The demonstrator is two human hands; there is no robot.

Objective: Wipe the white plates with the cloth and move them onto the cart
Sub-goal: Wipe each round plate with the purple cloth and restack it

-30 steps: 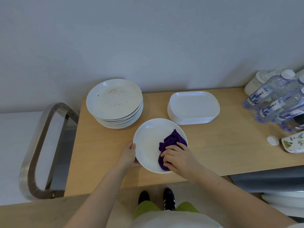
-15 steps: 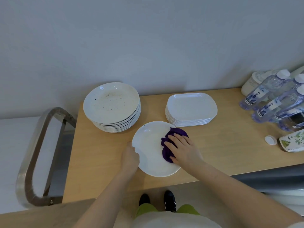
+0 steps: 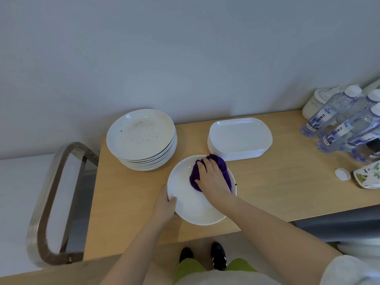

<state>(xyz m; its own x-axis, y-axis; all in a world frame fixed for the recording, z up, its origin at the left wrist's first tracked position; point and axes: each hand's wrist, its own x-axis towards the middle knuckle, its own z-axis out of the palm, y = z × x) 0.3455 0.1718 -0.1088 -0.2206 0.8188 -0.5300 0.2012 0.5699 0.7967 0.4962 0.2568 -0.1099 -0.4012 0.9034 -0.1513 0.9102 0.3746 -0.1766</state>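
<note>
A round white plate (image 3: pixel 190 204) lies near the front edge of the wooden table (image 3: pixel 277 188). My left hand (image 3: pixel 165 206) grips its left rim, thumb over the edge. My right hand (image 3: pixel 211 177) presses a purple cloth (image 3: pixel 222 163) onto the plate's far right part, fingers spread flat. Behind and to the left stands a stack of round white plates (image 3: pixel 141 138); the top one is speckled with dirt. A stack of rectangular white plates (image 3: pixel 239 138) stands behind on the right.
A metal cart handle (image 3: pixel 51 202) stands at the table's left end. Several water bottles (image 3: pixel 339 124), a white jar (image 3: pixel 314 103), a loose cap (image 3: pixel 342 174) and a printed pouch (image 3: pixel 368 175) crowd the right end. The wall runs right behind the table.
My right hand has slid the cloth from the plate's near right part to its far right part. My left hand has kept its hold on the left rim.
</note>
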